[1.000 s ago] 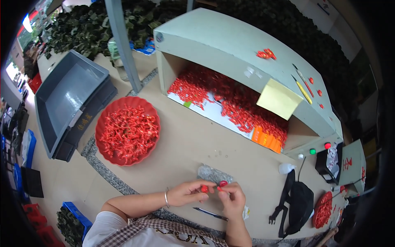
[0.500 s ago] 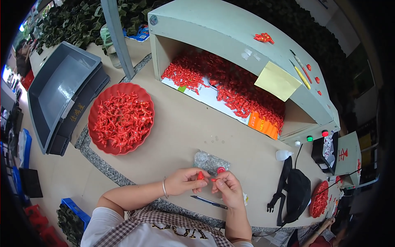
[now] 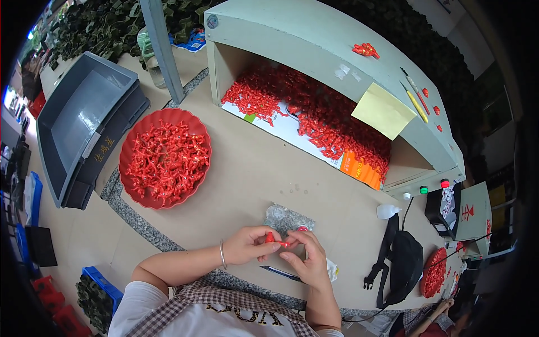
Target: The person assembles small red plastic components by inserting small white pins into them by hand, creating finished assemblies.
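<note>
A small glossy red figure-like piece (image 3: pixel 270 237) is pinched in the fingers of my left hand (image 3: pixel 248 246). Its exact kind is too small to tell. My right hand (image 3: pixel 309 259) curls in from the right, thumb and fingertips around a thin red part (image 3: pixel 285 244) that meets the left fingers. Whether the two red bits are joined is unclear. Just beyond my hands lies a grey speckled slab (image 3: pixel 281 214), with a small red-and-white round thing (image 3: pixel 302 228) partly hidden by my right fingers. A dark pen-like tool (image 3: pixel 281 273) rests below them.
A red scalloped bowl (image 3: pixel 205 163) full of red pieces stands left, beside grey stacked bins (image 3: pixel 84 115). Ahead, a pale green open-fronted cabinet (image 3: pixel 292 42) holds many more. To the right are a white squeeze bottle (image 3: pixel 387 211) and a black waist bag (image 3: pixel 405 258).
My right hand has come slightly left and its fingers have arched over, bringing the thin red part against the left fingers. The left hand still holds the red piece.
</note>
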The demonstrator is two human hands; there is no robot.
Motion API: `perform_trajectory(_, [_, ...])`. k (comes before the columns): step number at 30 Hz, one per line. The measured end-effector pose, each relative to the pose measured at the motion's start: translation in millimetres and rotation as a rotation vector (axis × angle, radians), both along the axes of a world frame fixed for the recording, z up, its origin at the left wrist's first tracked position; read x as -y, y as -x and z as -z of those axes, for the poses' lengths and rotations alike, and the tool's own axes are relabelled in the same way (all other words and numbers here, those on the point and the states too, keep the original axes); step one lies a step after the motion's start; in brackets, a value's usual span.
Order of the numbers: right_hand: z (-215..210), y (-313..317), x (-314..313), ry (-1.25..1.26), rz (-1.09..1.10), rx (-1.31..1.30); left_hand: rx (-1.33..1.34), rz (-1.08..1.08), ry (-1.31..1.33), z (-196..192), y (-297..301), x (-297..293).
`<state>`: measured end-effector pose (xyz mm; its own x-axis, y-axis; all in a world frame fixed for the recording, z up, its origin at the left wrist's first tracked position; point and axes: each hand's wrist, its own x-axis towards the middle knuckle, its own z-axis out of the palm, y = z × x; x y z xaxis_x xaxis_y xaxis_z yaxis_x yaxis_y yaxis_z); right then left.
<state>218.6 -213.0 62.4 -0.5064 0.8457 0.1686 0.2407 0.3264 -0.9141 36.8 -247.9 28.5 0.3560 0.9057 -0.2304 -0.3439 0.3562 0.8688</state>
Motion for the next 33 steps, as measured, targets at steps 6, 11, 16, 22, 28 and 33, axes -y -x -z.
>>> perform_trajectory(6, [9,1,0,-0.077,0.015,-0.020,0.049,0.000,-0.005,4,-1,0])
perform_trajectory(11, [16,-3,2,0.029,-0.003,-0.005,-0.210,-0.050,-0.353,4,-3,0])
perform_trajectory(16, [16,-10,6,0.364,0.036,-0.111,-0.005,0.062,-0.194,0,-5,2])
perform_trajectory(22, [2,-38,-4,0.446,0.253,-0.204,0.095,0.118,-0.106,4,0,0])
perform_trajectory(28, [28,-39,-17,0.340,0.382,-0.109,0.092,0.117,-0.013,5,-1,-2])
perform_trajectory(33, [49,-40,-18,0.313,0.415,0.003,0.070,0.109,0.008,6,-2,-3])
